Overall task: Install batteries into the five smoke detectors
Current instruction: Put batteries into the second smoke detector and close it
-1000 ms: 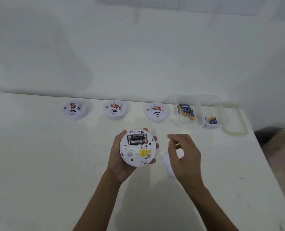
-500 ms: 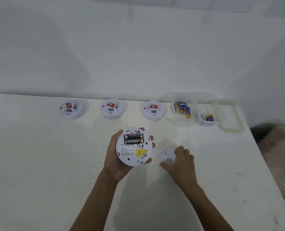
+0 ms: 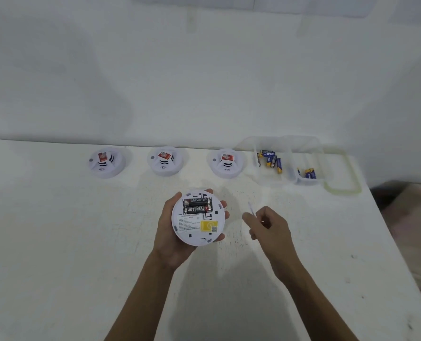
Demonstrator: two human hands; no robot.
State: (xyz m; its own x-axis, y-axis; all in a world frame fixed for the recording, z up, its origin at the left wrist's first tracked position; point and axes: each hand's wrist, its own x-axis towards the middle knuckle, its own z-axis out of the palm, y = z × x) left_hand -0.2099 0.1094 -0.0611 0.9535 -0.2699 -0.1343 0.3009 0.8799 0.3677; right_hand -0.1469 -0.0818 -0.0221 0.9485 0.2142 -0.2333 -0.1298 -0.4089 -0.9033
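Counter (image 3: 57, 242): white, white wall (image 3: 204, 82) behind.
Left hand (image 3: 171, 233): grips detector (image 3: 197, 225), batteries (image 3: 197, 207) seated, centre.
Right hand (image 3: 270, 227): pinches cover (image 3: 250, 209), 3 o'clock of detector.
Other detectors (image 3: 165, 161): three, 12 o'clock.
Box (image 3: 273, 180): loose cells (image 3: 271, 160), 1 o'clock.

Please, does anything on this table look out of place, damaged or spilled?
Nothing looks damaged or spilled. The one unfinished thing is the smoke detector in the left hand: its battery bay is uncovered, two black batteries showing. The right hand pinches a thin white piece, perhaps its cover.
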